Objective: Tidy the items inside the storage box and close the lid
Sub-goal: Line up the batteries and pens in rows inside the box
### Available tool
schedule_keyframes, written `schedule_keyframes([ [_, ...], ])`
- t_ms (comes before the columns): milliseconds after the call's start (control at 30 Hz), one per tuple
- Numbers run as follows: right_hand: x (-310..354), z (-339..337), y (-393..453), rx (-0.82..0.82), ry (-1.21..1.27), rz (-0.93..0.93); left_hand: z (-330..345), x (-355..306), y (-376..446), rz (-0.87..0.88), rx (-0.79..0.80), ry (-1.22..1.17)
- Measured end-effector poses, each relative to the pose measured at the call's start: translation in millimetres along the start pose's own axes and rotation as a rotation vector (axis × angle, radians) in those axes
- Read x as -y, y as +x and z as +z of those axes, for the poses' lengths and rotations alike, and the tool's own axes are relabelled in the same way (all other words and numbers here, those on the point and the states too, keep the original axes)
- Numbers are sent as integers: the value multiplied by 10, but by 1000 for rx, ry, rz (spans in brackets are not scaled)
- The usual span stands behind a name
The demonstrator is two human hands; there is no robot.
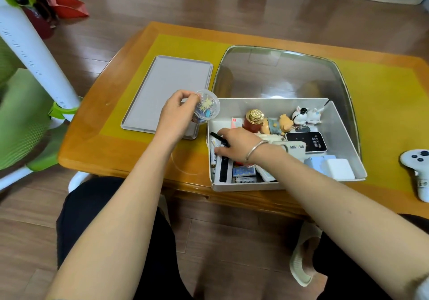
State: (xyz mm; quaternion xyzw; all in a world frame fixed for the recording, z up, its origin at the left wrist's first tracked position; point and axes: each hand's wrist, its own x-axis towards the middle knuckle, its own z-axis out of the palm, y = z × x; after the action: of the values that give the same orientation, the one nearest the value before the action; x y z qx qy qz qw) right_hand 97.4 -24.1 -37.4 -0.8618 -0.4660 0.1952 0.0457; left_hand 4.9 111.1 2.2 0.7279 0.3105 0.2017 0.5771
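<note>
A grey storage box (346, 137) stands open on the table, packed with small items. Its flat grey lid (162, 86) lies to the left of it. My left hand (176, 114) grips a clear round tub of binder clips (206, 108) above the box's left rim. My right hand (236, 144) reaches into the box's left end, fingers curled round a black pen (217, 137) above some batteries. Also inside are a red jar with a gold cap (253, 119), small figurines (301, 115), a black Wi-Fi device (308, 140), a "MINI FAN" box (296, 150) and white chargers (336, 168).
A large clear plastic cover (278, 72) lies behind the box. A white game controller (417, 167) sits at the table's right edge. The yellow mat (383, 104) covers the wooden table (92, 141). A white and green stand (34, 67) rises at the left.
</note>
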Motion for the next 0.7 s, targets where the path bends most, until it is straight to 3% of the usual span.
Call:
schedule_keyframes([
  [167, 132, 150, 216, 40, -185, 84, -30, 21, 9, 2, -6, 8],
  [433, 66, 106, 207, 199, -250, 93, 21, 4, 7, 14, 5, 21],
  [700, 90, 146, 85, 101, -55, 12, 29, 10, 12, -9, 16, 52],
])
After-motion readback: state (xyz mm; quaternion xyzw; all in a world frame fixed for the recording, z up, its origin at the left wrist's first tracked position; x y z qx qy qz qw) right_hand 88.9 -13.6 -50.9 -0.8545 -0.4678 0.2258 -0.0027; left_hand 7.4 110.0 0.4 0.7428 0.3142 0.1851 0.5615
